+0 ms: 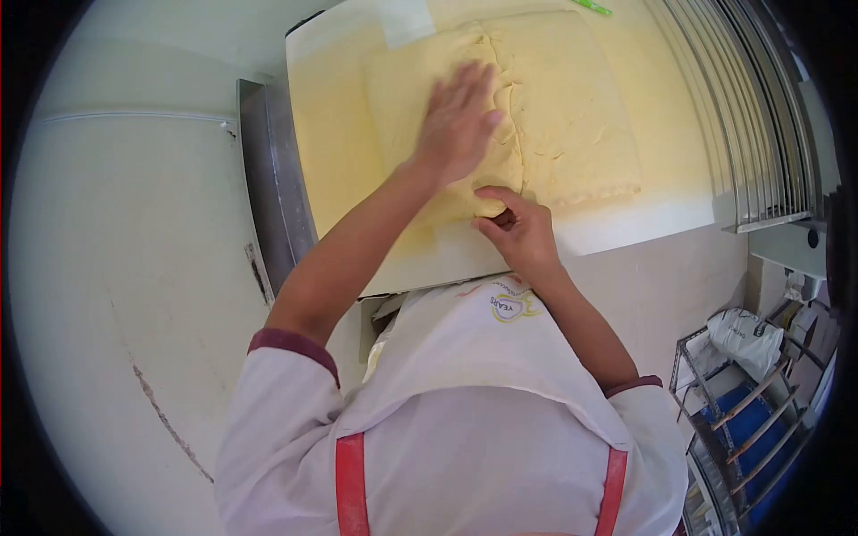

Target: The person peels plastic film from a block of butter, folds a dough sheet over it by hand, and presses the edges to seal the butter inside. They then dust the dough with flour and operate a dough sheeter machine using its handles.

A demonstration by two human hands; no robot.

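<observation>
A large pale-yellow sheet of dough (pixel 576 116) lies across the work table, with a rough seam running down its middle where two edges meet. My left hand (pixel 458 125) rests flat on the dough just left of this seam, fingers stretched out and slightly blurred. At the near end of the seam, my right hand (pixel 523 234) curls round the dough's edge, a small lip of it pinched between thumb and fingers.
The white table top (pixel 626 228) shows along the near edge. A metal wire rack (pixel 760 116) stands at the right, and a green object (pixel 593 6) lies at the far edge. Lower right, a metal shelf frame (pixel 742 429) holds a white bag (pixel 746 339).
</observation>
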